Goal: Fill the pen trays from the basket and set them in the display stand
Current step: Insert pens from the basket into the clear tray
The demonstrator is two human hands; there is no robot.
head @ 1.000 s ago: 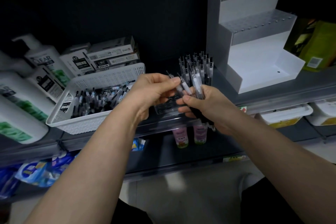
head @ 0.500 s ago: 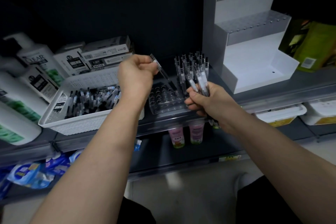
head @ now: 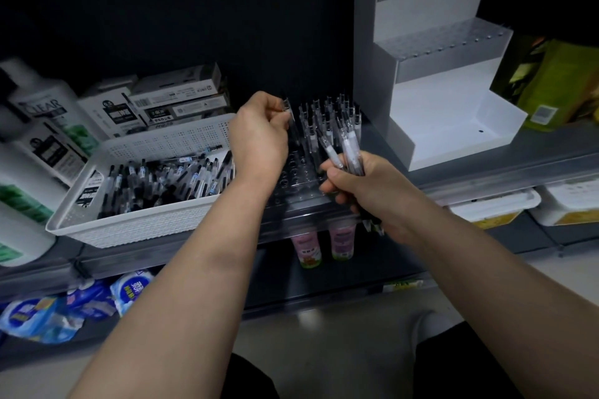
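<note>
Our left hand (head: 259, 136) pinches a single pen (head: 287, 113) near its top between thumb and fingertips. It holds the pen upright over the pen tray (head: 293, 186), above the tray's left rows of holes, which show no pens. Gripped by the top, the pen's tip is free to find a hole; the blur keeps us from telling whether it has entered one.

The tray's far right rows are packed with standing pens (head: 327, 116), so we judge the filling runs from there toward the tray's left and near edges.

Our right hand (head: 369, 194) is curled round a bundle of pens (head: 348, 147) at the tray's near right corner. Their tops fan up and away from us, so the next one is easy to pick out.

The basket (head: 136, 227) stands just left of the tray with many pens lying loose in it, close enough for restocking. The display stand (head: 434, 126) stands to the right of the tray, its lower white step bare.

By our judgement the tray is about half full, so setting it in the stand is not yet due.
</note>
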